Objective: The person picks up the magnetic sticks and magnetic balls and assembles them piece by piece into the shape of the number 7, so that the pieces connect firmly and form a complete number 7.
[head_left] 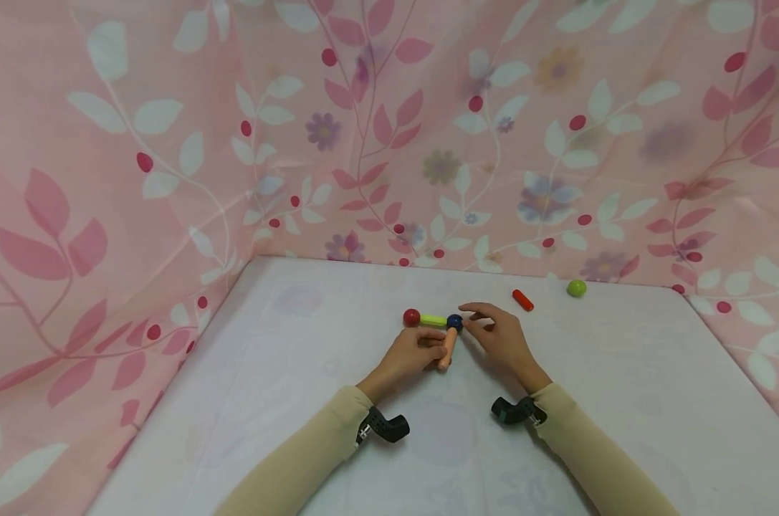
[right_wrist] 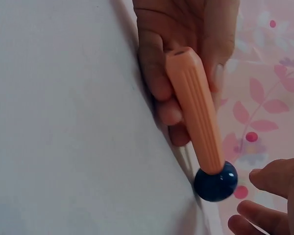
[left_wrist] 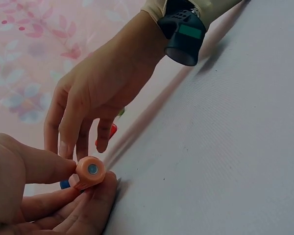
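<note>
Pink leafy cloth point(head_left: 376, 129) hangs behind a white tabletop point(head_left: 286, 423), and out over the middle of it we have two hands close together. Left hand point(head_left: 415, 351) first: thumb and fingers are clamped on an orange stick point(head_left: 450, 345), pinching it by the near half. From that grip the stick runs away from the person to a blue ball point(right_wrist: 216, 182) at its far end, and the left wrist view picks out a round metal spot point(left_wrist: 92, 169) on the near end. Just beyond the left hand sits a red ball point(head_left: 411, 317), with a yellow-green stick point(head_left: 433, 320) bridging from it to that same blue ball. Over to the right hand point(head_left: 502, 340): fingers apart, nothing held, tips just beside the blue ball, a slim gap showing in the right wrist view. Past this hand, slightly to its right, lies a red stick point(head_left: 522, 299); farther out that way, a green ball point(head_left: 577, 288). Beige sleeves point(head_left: 305, 451) reach both wrists.
</note>
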